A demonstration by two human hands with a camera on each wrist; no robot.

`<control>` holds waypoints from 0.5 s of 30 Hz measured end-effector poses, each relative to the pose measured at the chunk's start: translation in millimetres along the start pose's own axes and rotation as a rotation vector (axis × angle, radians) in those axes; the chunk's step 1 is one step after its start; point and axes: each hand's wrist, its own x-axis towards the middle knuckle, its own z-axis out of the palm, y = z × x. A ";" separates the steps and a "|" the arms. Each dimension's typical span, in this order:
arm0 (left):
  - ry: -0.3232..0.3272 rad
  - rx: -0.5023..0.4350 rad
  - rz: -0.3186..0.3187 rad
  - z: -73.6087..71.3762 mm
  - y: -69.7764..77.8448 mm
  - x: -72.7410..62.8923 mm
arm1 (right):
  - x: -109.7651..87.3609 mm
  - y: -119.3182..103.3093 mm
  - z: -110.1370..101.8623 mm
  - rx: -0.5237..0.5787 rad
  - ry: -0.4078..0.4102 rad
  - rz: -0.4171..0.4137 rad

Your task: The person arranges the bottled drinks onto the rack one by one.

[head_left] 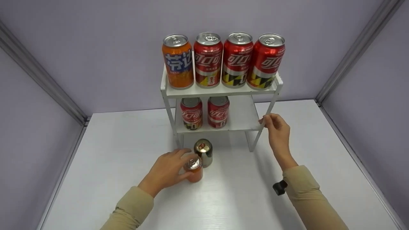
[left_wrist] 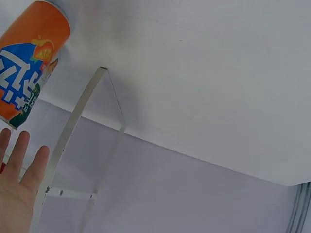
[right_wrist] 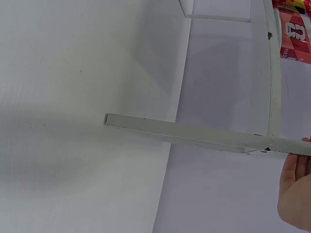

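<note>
My left hand reaches around an orange soda can on the white table, thumb on the near side and fingers on the far side. In the left wrist view the fingers of that hand are straight and spread, just short of the can. Directly behind it stands a dark-and-silver can with a gold top. My right hand pinches the front right post of a white two-tier rack. In the right wrist view its fingers wrap the post.
On the upper tier stand another orange can and three red cola cans, the middle one among them. Two red cans, one on the left, occupy the lower tier. Pale walls enclose the table at the back and sides.
</note>
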 end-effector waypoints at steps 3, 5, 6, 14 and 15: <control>-0.016 -0.011 -0.029 4.9 2.7 -0.8 | -2.7 -8.4 0.6 -0.002 -0.002 0.003; -0.011 -0.018 -0.035 8.5 4.5 -0.7 | -2.7 -8.3 0.6 0.002 -0.002 0.004; -0.009 -0.022 -0.037 10.0 5.5 -0.4 | -2.7 -8.2 0.6 0.006 -0.001 0.004; -0.039 -0.045 -0.092 19.0 14.1 5.5 | -2.7 -7.1 0.1 0.021 -0.002 -0.009; -0.044 -0.046 -0.098 20.0 15.1 6.3 | -2.7 -6.9 -0.1 0.021 -0.002 -0.010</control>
